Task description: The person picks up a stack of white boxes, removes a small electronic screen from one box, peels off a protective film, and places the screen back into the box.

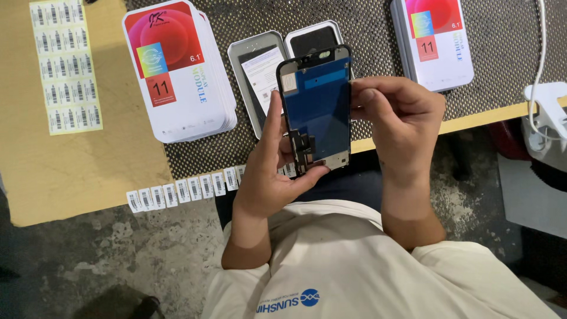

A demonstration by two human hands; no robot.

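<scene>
A phone display module, back side up with a blue film and dark flex cables at its lower end, is held upright above the table edge. My left hand grips its lower left side, thumb under the bottom edge. My right hand holds its right edge, fingers curled around it. Behind the module lies an open white packaging tray with a paper sheet inside.
Two stacks of white-and-red flat boxes rest on the dark mesh mat. A barcode label sheet lies on the brown table; a strip of labels hangs along its edge. A white clamp and cable sit at right.
</scene>
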